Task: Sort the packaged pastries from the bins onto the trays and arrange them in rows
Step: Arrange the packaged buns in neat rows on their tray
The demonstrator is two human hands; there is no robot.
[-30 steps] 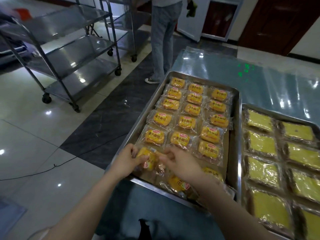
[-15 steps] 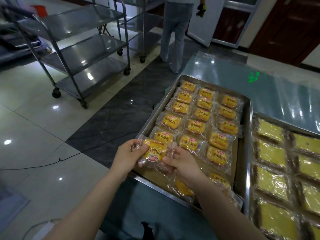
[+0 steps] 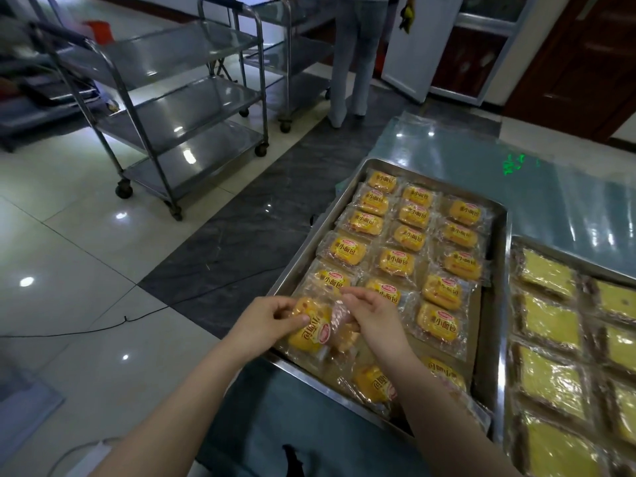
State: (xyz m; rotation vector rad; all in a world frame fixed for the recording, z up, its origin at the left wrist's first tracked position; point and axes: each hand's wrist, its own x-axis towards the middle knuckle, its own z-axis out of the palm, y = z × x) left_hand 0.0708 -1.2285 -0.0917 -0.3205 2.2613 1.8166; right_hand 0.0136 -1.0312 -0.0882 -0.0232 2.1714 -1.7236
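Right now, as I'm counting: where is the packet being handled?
Head view, lower centre: the packet, gripped by left hand and right hand, at the left tray's near-left corner.

Bright overhead light; glare spots on floor; wide-angle edge distortion; slightly soft.

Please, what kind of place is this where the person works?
Probably a bakery or food-packing workroom. Large metal trays hold wrapped pastries in rows, the left hand and right hand hold one pastry, and steel wheeled carts stand on the tiled floor.
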